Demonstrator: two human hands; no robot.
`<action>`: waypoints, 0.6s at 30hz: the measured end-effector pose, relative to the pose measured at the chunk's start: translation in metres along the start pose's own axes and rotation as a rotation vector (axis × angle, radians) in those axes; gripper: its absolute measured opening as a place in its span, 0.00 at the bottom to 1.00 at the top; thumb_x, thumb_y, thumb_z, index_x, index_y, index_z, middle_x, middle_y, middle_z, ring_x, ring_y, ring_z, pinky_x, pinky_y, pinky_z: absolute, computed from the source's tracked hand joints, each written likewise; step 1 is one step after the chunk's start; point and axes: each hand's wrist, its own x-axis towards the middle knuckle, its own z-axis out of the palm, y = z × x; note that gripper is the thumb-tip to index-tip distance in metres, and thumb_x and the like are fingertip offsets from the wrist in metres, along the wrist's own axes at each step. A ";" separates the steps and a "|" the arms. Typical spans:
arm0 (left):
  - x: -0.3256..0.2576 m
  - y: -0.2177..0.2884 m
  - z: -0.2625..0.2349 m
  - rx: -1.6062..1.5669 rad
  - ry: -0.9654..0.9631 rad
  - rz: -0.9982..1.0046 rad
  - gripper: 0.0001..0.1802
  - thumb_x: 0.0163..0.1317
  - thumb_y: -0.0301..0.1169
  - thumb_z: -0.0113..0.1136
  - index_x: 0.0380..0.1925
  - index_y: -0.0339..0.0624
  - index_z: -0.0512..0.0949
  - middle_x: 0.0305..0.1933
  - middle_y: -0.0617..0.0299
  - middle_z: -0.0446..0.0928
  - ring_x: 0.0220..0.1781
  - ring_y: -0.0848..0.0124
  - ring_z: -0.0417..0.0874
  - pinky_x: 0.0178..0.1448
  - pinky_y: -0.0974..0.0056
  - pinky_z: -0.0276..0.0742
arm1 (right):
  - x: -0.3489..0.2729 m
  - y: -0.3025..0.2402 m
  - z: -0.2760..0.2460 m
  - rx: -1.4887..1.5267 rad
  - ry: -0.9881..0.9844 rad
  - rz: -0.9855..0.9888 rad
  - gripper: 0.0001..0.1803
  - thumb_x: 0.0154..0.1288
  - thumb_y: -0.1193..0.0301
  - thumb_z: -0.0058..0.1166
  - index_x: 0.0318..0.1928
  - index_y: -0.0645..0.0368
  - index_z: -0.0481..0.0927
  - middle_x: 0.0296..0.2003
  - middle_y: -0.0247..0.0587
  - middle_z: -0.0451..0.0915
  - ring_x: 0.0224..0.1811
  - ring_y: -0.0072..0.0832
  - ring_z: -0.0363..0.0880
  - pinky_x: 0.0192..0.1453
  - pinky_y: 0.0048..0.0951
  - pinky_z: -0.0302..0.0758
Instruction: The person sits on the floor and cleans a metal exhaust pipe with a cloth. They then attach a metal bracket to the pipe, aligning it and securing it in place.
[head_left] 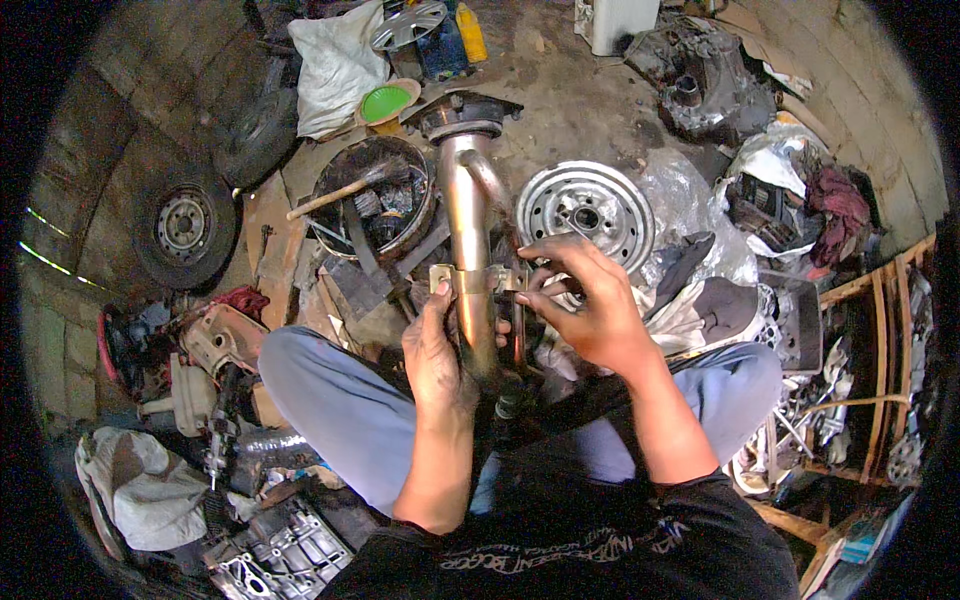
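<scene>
A long metal tube (470, 215) stands before me, with a dark wide flange (465, 112) at its far end and a thin curved side pipe (487, 180). Around its middle sits a metal clamp bracket (441, 277) with tabs to both sides. My left hand (437, 345) grips the tube from the left and behind, its thumb by the bracket's left tab. At the right tab, my right hand (585, 305) has thumb and forefinger curled toward each other. Whatever small thing lies between those fingertips is too small to make out.
Beyond the tube lie a round pan (330, 245) with a wooden-handled tool, and a steel wheel rim (645, 215). Tyres (150, 225) lean at the left wall. A metal engine part (290, 560) lies near left; a dark gearbox-like casting (700, 90) sits far right.
</scene>
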 end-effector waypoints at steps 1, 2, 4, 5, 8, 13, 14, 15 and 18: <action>0.000 0.000 0.001 0.017 0.013 0.007 0.27 0.71 0.46 0.53 0.47 0.27 0.78 0.41 0.50 0.84 0.25 0.65 0.84 0.27 0.64 0.81 | 0.001 0.003 0.001 -0.035 0.006 -0.026 0.22 0.57 0.78 0.67 0.53 0.58 0.79 0.48 0.45 0.76 0.40 0.32 0.82 0.48 0.32 0.79; 0.000 0.000 0.003 0.033 0.026 0.014 0.27 0.71 0.47 0.53 0.47 0.27 0.78 0.40 0.50 0.84 0.25 0.65 0.84 0.27 0.64 0.81 | 0.002 0.004 0.001 -0.070 0.012 -0.051 0.22 0.56 0.78 0.67 0.53 0.57 0.79 0.48 0.44 0.76 0.39 0.32 0.82 0.48 0.32 0.79; -0.001 0.000 0.004 0.054 0.020 -0.001 0.27 0.71 0.47 0.53 0.47 0.26 0.78 0.39 0.50 0.84 0.24 0.65 0.84 0.27 0.64 0.82 | 0.003 0.005 0.001 -0.143 0.018 -0.090 0.21 0.55 0.78 0.67 0.51 0.55 0.80 0.47 0.44 0.75 0.41 0.34 0.80 0.48 0.32 0.78; -0.001 -0.001 0.004 0.062 0.017 -0.008 0.27 0.71 0.46 0.53 0.47 0.26 0.78 0.38 0.50 0.84 0.24 0.65 0.84 0.27 0.64 0.82 | 0.002 0.006 0.001 -0.163 0.033 -0.093 0.21 0.55 0.78 0.67 0.51 0.55 0.80 0.47 0.44 0.75 0.42 0.35 0.80 0.48 0.33 0.78; 0.000 -0.008 0.007 -0.012 -0.045 0.066 0.27 0.71 0.47 0.53 0.46 0.26 0.77 0.35 0.50 0.83 0.24 0.64 0.84 0.26 0.63 0.82 | 0.002 0.004 0.003 -0.246 0.076 -0.177 0.19 0.56 0.78 0.65 0.50 0.55 0.81 0.46 0.44 0.76 0.45 0.39 0.78 0.50 0.35 0.76; -0.002 -0.010 0.011 -0.023 -0.003 0.049 0.23 0.71 0.44 0.54 0.43 0.29 0.77 0.29 0.51 0.82 0.22 0.65 0.84 0.25 0.64 0.82 | -0.001 0.012 0.009 -0.257 0.104 -0.256 0.21 0.52 0.82 0.65 0.49 0.58 0.84 0.42 0.43 0.79 0.46 0.39 0.79 0.52 0.35 0.75; -0.003 -0.010 0.012 -0.024 0.003 0.055 0.22 0.71 0.43 0.54 0.42 0.29 0.77 0.29 0.51 0.82 0.22 0.65 0.84 0.25 0.64 0.82 | -0.001 0.013 0.011 -0.252 0.115 -0.255 0.20 0.52 0.82 0.65 0.49 0.58 0.85 0.42 0.43 0.80 0.46 0.39 0.79 0.52 0.34 0.75; -0.005 -0.009 0.013 -0.025 0.008 0.062 0.22 0.71 0.43 0.54 0.42 0.30 0.77 0.29 0.52 0.82 0.22 0.65 0.84 0.25 0.64 0.82 | -0.001 0.013 0.012 -0.247 0.127 -0.253 0.20 0.52 0.82 0.64 0.48 0.58 0.85 0.42 0.43 0.80 0.46 0.39 0.79 0.52 0.34 0.75; -0.008 -0.006 0.017 0.028 0.016 0.098 0.22 0.72 0.43 0.53 0.42 0.30 0.77 0.28 0.52 0.82 0.21 0.65 0.84 0.25 0.64 0.82 | -0.003 0.016 0.017 -0.165 0.175 -0.215 0.20 0.51 0.83 0.64 0.47 0.58 0.86 0.42 0.42 0.80 0.46 0.37 0.79 0.51 0.33 0.75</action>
